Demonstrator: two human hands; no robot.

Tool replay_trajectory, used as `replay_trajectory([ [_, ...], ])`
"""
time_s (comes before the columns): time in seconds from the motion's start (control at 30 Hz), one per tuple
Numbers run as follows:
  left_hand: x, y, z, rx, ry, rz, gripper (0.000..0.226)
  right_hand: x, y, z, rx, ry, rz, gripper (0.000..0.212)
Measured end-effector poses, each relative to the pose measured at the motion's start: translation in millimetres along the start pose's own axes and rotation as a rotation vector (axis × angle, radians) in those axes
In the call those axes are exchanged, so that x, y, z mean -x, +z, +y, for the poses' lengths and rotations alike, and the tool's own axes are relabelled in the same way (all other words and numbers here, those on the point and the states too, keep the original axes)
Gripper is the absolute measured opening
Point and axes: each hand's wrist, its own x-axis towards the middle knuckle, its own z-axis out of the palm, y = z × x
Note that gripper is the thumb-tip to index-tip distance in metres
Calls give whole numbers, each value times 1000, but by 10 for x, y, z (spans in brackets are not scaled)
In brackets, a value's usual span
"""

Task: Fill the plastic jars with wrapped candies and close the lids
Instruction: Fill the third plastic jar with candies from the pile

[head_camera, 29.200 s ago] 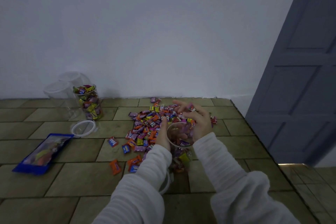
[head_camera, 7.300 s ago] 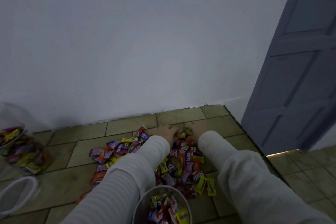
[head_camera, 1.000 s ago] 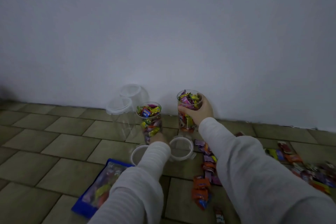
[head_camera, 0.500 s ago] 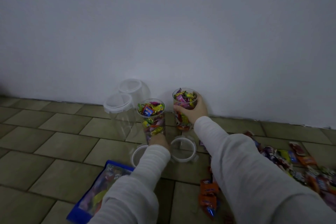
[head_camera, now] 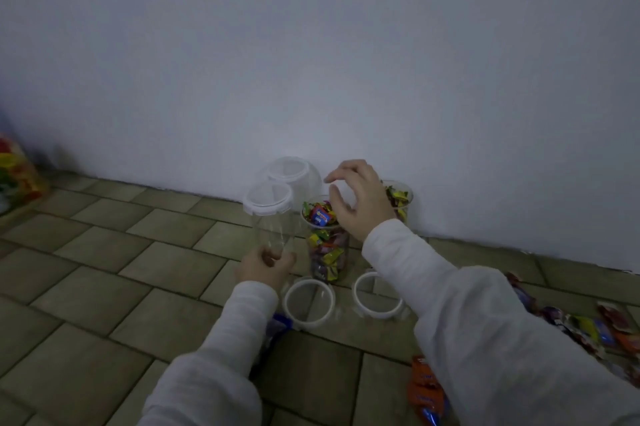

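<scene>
Tan tiled floor [head_camera: 104,252] with dark grout lines, meeting a plain white wall [head_camera: 311,45] at the back. Dim, bluish light. Left hand [head_camera: 265,266] curled round the base of an empty clear jar [head_camera: 270,228], white lid [head_camera: 267,203] on top. Second lidded empty jar [head_camera: 294,173] just behind it, against the wall. Right hand [head_camera: 360,200] raised with fingers spread and loosely bent, holding nothing, hovering over an open candy-filled jar [head_camera: 327,245]. Another filled open jar [head_camera: 398,200] behind that hand, near the wall, partly hidden. Two loose white lids [head_camera: 308,301] [head_camera: 377,294] flat on the floor in front of the jars. Wrapped candies [head_camera: 588,332] strewn on tiles at right, orange ones [head_camera: 424,387] near bottom edge. Blue packet [head_camera: 277,325] mostly hidden under left sleeve. Colourful bag [head_camera: 14,176] at far left, blurred.
</scene>
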Motion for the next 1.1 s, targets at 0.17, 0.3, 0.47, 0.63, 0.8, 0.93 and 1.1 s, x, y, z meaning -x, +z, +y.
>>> replay_trajectory([
  [0.17, -334, -67, -32, 153, -73, 94, 74, -309, 376, -244, 437, -5, -604, 30],
  [0.3, -535, -8, -14, 205, -49, 31, 98, -377, 637, -277, 606, -41, -826, 44],
  [0.47, -635, 44, -13, 417, -28, -77, 80, -293, 740, -340, 667, -64, -778, 41],
  [0.63, -496, -10, -177, 356, 76, 76, 81, -260, 601, -440, 549, -79, -756, 42],
  [0.8, -263, -118, -296, 363, 310, 249, 82, -196, 407, -639, 374, -123, -681, 46],
  [0.93, -43, -142, -228, 365, 481, 275, 77, -98, 119, -810, 269, -46, -543, 47],
  [1.1, 285, -44, 9, 357, 582, 207, 78, 23, -382, -1006, 299, 53, -477, 41],
])
